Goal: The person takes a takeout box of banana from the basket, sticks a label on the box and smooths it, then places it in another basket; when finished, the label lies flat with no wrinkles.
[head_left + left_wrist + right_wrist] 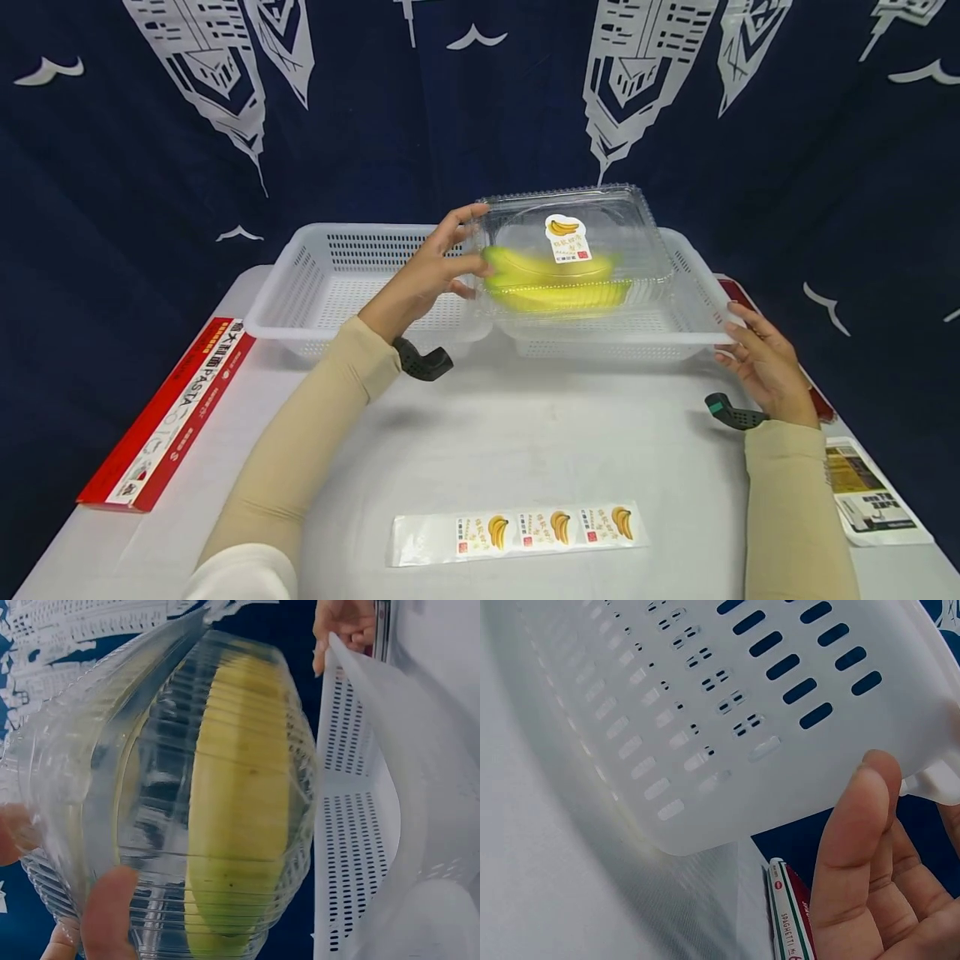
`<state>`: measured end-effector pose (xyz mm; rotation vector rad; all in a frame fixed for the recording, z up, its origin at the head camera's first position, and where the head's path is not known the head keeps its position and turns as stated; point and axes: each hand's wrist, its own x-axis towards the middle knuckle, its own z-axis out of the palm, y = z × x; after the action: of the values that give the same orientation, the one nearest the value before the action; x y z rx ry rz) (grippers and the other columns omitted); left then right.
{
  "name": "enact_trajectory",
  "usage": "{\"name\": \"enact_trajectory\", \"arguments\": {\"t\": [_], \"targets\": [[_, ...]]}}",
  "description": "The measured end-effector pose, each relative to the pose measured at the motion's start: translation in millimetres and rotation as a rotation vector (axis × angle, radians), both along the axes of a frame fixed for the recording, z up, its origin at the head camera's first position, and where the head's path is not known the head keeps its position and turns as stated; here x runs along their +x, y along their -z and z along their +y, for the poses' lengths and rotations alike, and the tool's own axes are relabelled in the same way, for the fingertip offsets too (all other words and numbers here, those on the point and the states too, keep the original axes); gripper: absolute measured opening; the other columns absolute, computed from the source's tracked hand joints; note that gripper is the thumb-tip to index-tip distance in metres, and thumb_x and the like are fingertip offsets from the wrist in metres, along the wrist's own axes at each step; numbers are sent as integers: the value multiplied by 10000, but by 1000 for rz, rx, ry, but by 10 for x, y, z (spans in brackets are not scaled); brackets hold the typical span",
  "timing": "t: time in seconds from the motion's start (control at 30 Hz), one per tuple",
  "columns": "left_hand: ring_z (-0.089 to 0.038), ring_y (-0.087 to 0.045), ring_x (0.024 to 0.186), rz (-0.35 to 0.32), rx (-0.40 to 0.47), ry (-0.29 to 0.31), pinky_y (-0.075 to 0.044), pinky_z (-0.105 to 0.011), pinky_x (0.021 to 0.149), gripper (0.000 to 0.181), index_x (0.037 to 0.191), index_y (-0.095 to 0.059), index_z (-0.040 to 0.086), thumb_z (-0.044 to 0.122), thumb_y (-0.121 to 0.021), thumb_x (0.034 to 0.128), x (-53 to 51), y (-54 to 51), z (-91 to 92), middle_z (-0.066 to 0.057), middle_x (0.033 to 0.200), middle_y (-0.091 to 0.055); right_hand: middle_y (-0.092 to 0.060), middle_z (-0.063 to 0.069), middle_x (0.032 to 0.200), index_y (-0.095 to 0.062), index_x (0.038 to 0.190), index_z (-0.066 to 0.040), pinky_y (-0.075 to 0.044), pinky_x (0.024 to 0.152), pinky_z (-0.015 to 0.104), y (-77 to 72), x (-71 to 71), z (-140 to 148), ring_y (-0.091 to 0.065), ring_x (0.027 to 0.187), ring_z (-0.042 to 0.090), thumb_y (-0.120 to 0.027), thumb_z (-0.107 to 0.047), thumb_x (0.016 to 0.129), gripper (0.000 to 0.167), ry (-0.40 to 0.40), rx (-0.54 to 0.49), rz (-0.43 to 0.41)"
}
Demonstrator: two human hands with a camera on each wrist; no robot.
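Note:
A clear plastic clamshell box [652, 258] with yellow-green bananas [555, 287] inside is tilted above the right white basket. A banana sticker [567, 239] is on its lid. My left hand [438, 267] grips the box's left end between thumb and fingers; in the left wrist view the thumb [111, 915] presses the clear plastic. At the right basket's [600, 337] near right corner, my right hand [772, 367] holds the rim, thumb above and fingers lower. The right wrist view shows these fingers [847, 862] close against the slotted basket wall [780, 772].
Left of it stands a second white basket [300, 275]. A red pasta box [172, 408] lies at the table's left edge. A strip of banana stickers [517, 533] lies in front. At right are a dark red spaghetti pack [791, 911] and a printed packet [873, 492].

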<state>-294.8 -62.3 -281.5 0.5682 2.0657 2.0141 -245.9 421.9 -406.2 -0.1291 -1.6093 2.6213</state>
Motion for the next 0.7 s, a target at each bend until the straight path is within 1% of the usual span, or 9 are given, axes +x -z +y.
{"name": "enact_trajectory", "arguments": {"t": [0.03, 0.1, 0.2, 0.27, 0.4, 0.5, 0.57, 0.63, 0.7], "targets": [[-358, -457, 1483, -5, 6, -12, -582, -496, 838, 857, 1657, -401, 279, 33, -695, 891, -35, 1, 27, -94, 1766, -201, -575, -51, 1257, -804, 1222, -222, -642, 714, 286, 2, -1, -1, -722, 835, 170, -662, -48, 1071, 271, 0, -4, 2], [-306, -377, 1550, -11, 12, -32, -583, -518, 879, 855, 1663, -397, 289, 23, -693, 906, -104, 3, 76, -86, 1770, -203, -586, -52, 1253, -804, 1228, -219, -643, 719, 288, 1, 2, -4, -723, 844, 168, -665, -48, 1069, 271, -1, -12, 6], [-328, -420, 1537, -28, 25, -53, -573, -553, 920, 841, 1668, -394, 291, 21, -695, 931, -193, 10, 155, -97, 1776, -197, -602, -49, 1249, -804, 1232, -215, -645, 725, 289, 1, 7, -8, -724, 853, 164, -668, -44, 1066, 275, -2, -22, 16], [-356, -501, 1479, -40, 27, -63, -570, -562, 933, 830, 1669, -395, 288, 20, -697, 943, -240, 17, 219, -105, 1776, -199, -591, -51, 1263, -802, 1233, -213, -644, 725, 287, 3, 5, -6, -724, 854, 158, -669, -44, 1065, 273, -4, -18, 23], [-338, -525, 1463, -63, 26, -75, -579, -555, 960, 822, 1666, -403, 294, 20, -705, 952, -319, 62, 366, -99, 1773, -216, -566, -53, 1281, -803, 1224, -215, -644, 723, 284, 15, 6, -2, -726, 846, 152, -664, -40, 1067, 273, -3, -15, 27], [-266, -400, 1557, -72, 26, -76, -585, -549, 989, 823, 1665, -404, 305, 30, -710, 953, -374, 107, 475, -84, 1773, -228, -573, -58, 1269, -807, 1221, -219, -646, 722, 285, 21, 5, -1, -727, 838, 157, -663, -43, 1069, 273, -1, -20, 21], [-274, -399, 1563, -81, 34, -75, -586, -546, 1002, 822, 1667, -402, 310, 38, -712, 956, -412, 143, 541, -88, 1773, -232, -577, -58, 1263, -805, 1227, -221, -645, 723, 285, 26, 2, -1, -725, 836, 162, -661, -47, 1070, 274, 1, -17, 20], [-254, -366, 1582, -90, 41, -74, -585, -537, 1011, 820, 1671, -397, 312, 41, -709, 963, -447, 178, 597, -85, 1778, -228, -567, -57, 1268, -801, 1234, -222, -642, 724, 282, 29, -1, -1, -721, 837, 164, -657, -48, 1073, 277, 1, -15, 20], [-260, -386, 1574, -100, 45, -77, -588, -524, 1012, 811, 1676, -392, 309, 46, -704, 976, -481, 214, 651, -92, 1780, -224, -561, -54, 1270, -797, 1239, -221, -639, 723, 279, 31, -3, 0, -719, 835, 163, -652, -44, 1075, 282, 2, -10, 24]]}}
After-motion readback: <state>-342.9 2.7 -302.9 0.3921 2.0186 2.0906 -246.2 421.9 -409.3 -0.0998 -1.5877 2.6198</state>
